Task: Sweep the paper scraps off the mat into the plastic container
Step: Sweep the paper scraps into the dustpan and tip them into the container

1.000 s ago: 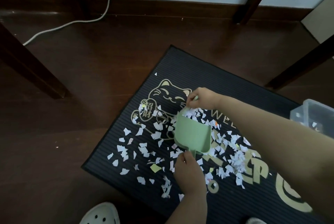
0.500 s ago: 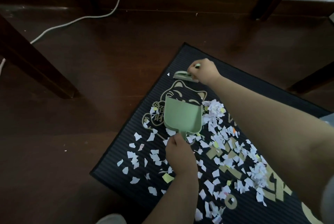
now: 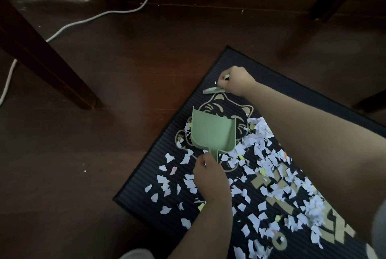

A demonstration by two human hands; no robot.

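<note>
Now | L hand [image 3: 211,177]: dustpan [image 3: 213,133] | R hand [image 3: 236,83]: brush [image 3: 213,90] | scraps [image 3: 261,146] on mat [image 3: 196,102]

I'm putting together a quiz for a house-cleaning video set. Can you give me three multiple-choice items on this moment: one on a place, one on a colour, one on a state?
1. Where is the small brush held by the right hand?
A) near the far corner of the mat, beyond the dustpan
B) inside the dustpan
C) off the mat entirely

2. What colour is the dustpan?
A) red
B) pale green
C) white

3. What is the left hand doing?
A) lying flat on the mat
B) hanging in the air, holding nothing
C) gripping the dustpan's handle

Answers:
1 A: the brush lies past the dustpan's open edge, up by the mat's far corner.
2 B: the whole tray and handle are pale green.
3 C: its fingers curl round the handle below the tray.
</note>
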